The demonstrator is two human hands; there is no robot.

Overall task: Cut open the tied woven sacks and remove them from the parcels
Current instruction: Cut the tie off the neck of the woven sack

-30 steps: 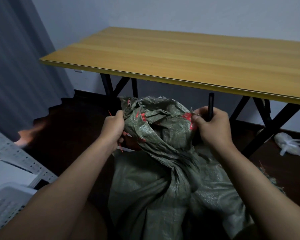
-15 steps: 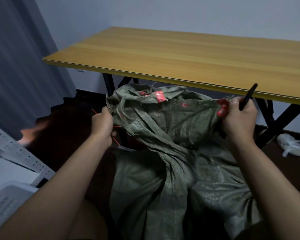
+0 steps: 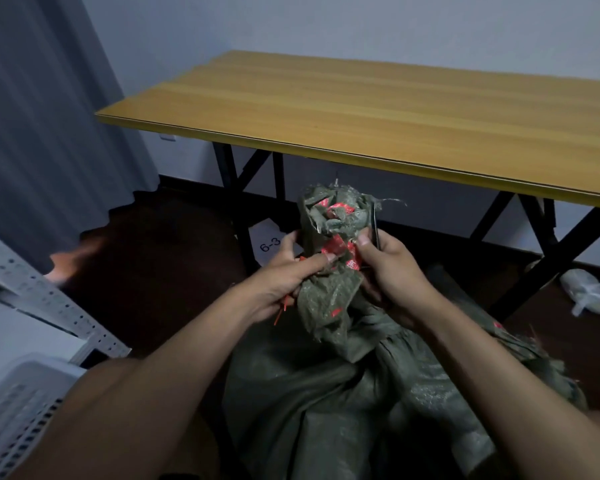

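Observation:
A green woven sack (image 3: 329,382) with red printing lies on the dark floor in front of me, its top bunched upward. My left hand (image 3: 288,271) grips the bunched top from the left, with a thin red string (image 3: 280,311) dangling under its fingers. My right hand (image 3: 388,268) grips the same bunch from the right and also holds a thin dark tool (image 3: 376,225) upright against the sack. The two hands are close together. What the sack holds is hidden.
A wooden table (image 3: 378,112) on black folding legs stands just beyond the sack. A paper marked "6-3" (image 3: 269,239) lies under it. A white tied bag (image 3: 582,289) lies on the floor at right. A white rack (image 3: 42,299) and crate (image 3: 18,407) stand at left.
My hands, spread wide apart with the sack's mouth stretched open half a second ago, have come together and gathered the top into a tight bunch. The view has shifted right.

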